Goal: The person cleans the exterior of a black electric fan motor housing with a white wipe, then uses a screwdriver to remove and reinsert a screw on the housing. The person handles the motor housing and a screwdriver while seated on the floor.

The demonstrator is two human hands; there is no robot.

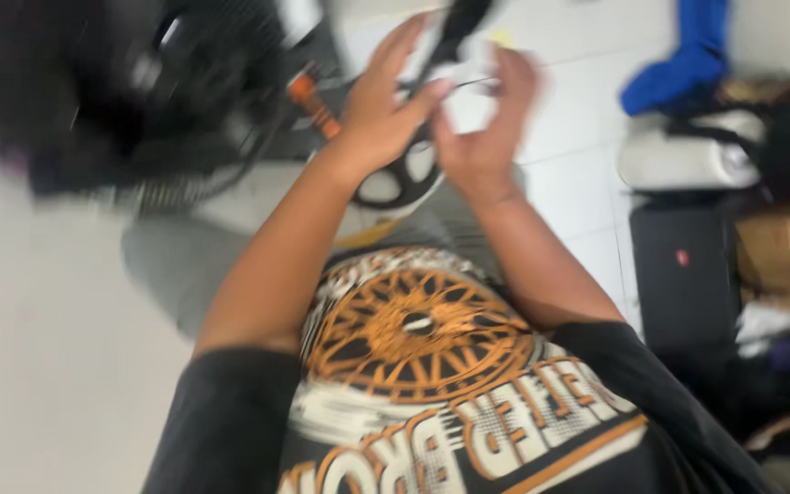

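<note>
Machinery [130, 91], dark and blurred, is filling the upper left of the frame. Both hands are meeting at top centre: left hand [381, 110] and right hand [486, 128] are curling their fingers around a thin black strap [454, 32]; blur is hiding the exact grip.

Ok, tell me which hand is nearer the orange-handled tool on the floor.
Left. The left hand is just beside the orange-handled tool; the right hand lies beyond it, farther away.
</note>
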